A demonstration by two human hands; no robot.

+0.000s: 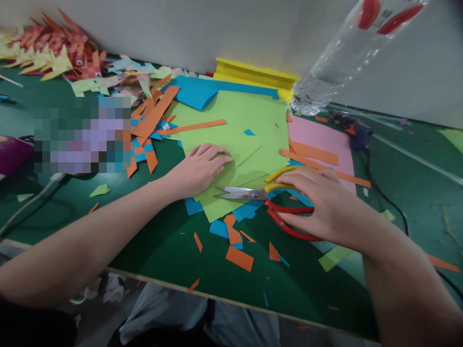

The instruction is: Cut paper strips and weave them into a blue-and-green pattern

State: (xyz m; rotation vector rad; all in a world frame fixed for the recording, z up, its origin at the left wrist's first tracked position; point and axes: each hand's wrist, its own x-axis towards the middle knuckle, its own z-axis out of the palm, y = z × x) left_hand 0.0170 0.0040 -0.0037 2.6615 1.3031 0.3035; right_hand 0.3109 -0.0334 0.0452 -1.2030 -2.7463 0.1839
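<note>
Light green paper sheets [253, 113] lie overlapping in the middle of the table. My left hand [206, 166] rests on them, palm down, with its fingers stretched out over the paper. A pair of scissors [257, 194] with one yellow and one red handle is in my right hand [321, 202], its fingers through the handles. The blades are slightly parted and point left, over the lower edge of the green paper and just below my left fingers. A small blue paper scrap [249, 132] sits on the green sheet.
Orange and blue scraps [239, 259] lie near the front edge. A woven orange-blue paper piece [142, 152] and orange strips [157, 111] are at left. Behind stand a folded yellow sheet [256, 72] and a plastic bottle [336, 58]. Pink paper [321, 135] and a black cable [387, 193] lie right.
</note>
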